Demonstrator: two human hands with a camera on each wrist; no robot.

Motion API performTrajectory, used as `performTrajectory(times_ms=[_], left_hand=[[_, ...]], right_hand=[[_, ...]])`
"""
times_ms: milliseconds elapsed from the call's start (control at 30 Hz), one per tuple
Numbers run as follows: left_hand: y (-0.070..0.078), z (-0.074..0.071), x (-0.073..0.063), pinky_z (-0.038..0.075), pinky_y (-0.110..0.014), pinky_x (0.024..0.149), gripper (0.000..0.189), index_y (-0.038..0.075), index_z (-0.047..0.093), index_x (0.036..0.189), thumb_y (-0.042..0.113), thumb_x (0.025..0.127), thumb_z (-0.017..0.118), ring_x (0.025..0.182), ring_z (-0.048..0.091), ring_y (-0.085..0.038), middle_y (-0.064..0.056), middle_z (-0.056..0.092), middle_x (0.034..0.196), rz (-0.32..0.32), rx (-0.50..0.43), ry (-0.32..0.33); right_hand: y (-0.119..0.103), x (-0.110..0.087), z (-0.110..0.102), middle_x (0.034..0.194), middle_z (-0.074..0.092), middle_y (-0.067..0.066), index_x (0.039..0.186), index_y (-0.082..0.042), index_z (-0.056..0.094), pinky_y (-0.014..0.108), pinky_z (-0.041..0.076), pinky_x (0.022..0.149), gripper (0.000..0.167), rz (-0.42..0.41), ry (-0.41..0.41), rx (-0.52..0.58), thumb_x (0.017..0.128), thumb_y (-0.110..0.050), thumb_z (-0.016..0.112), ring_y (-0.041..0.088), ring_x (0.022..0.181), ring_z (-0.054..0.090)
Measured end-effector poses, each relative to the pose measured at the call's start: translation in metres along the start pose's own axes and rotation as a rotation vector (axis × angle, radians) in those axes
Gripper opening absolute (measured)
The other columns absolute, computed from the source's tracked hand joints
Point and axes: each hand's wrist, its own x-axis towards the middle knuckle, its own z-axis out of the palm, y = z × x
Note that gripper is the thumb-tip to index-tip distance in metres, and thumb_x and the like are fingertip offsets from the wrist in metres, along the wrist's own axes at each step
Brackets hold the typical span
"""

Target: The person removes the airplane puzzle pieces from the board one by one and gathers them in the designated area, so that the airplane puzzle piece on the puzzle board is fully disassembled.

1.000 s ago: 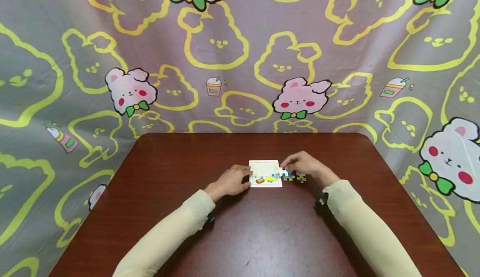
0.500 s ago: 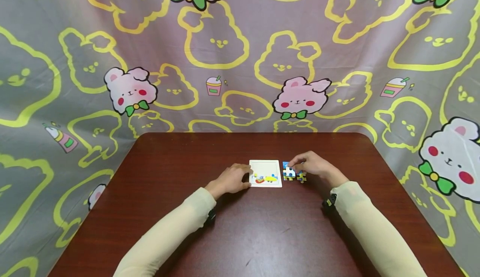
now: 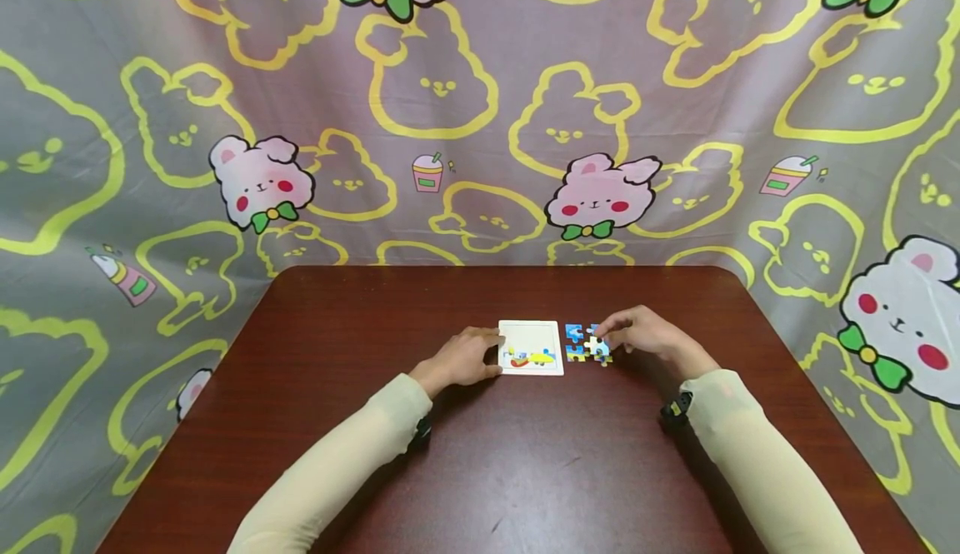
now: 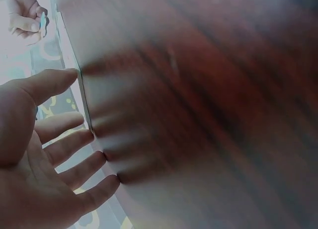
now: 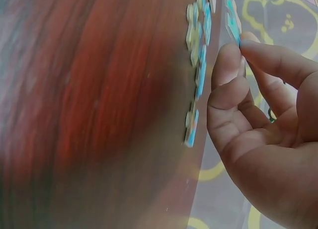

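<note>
A square white puzzle board [image 3: 528, 337] lies flat on the table, with a few colourful shapes in its lower part. Along its left edge, my left hand [image 3: 465, 356] rests with thumb and fingers spread; in the left wrist view the fingertips [image 4: 101, 155] touch that edge. Between thumb and index finger my right hand [image 3: 643, 336] pinches a puzzle piece [image 5: 232, 21], held above the other pieces to the right of the board. Several loose blue and yellow puzzle pieces [image 3: 573, 331] lie there on the table, partly covered by the held piece and the hand.
The dark red-brown table [image 3: 495, 471] reaches back to a grey curtain [image 3: 480, 104] printed with cartoon rabbits. This curtain also surrounds the table's left and right sides.
My right hand has moved right, away from the board's right edge and over the loose pieces, with the puzzle piece still pinched. The left hand has stayed at the board's edge.
</note>
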Motion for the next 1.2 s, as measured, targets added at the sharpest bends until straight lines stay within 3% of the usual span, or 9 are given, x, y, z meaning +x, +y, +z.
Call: performTrajectory(times_ms=[600,833,1200], left_hand=[[0.001,-0.002,0.001,0.044,-0.051,0.111,0.055,0.012,0.059,0.139,0.035,0.091,0.071,0.139,0.047,-0.035,-0.010,0.050,0.152,-0.022,0.005,-0.019],[0.002,-0.004,0.001,0.043,-0.050,0.112,0.055,0.010,0.059,0.139,0.034,0.091,0.072,0.139,0.047,-0.035,-0.011,0.050,0.152,-0.020,-0.001,-0.021],[0.003,-0.005,0.001,0.042,-0.051,0.112,0.056,0.011,0.057,0.141,0.033,0.092,0.071,0.141,0.045,-0.036,-0.011,0.048,0.154,-0.026,0.009,-0.043]], right_hand=[[0.016,-0.018,-0.020,0.096,0.073,0.008,0.112,-0.003,0.074,0.032,0.053,0.065,0.022,0.094,0.012,-0.006,0.093,-0.011,0.067,0.020,0.083,0.065],[0.021,-0.023,-0.023,0.107,0.074,0.012,0.115,0.000,0.072,0.032,0.052,0.064,0.024,0.079,-0.005,-0.014,0.095,-0.011,0.064,0.017,0.086,0.069],[0.024,-0.027,-0.026,0.091,0.072,0.007,0.109,0.001,0.073,0.031,0.051,0.062,0.020,0.113,0.023,-0.057,0.093,-0.006,0.064,0.019,0.078,0.063]])
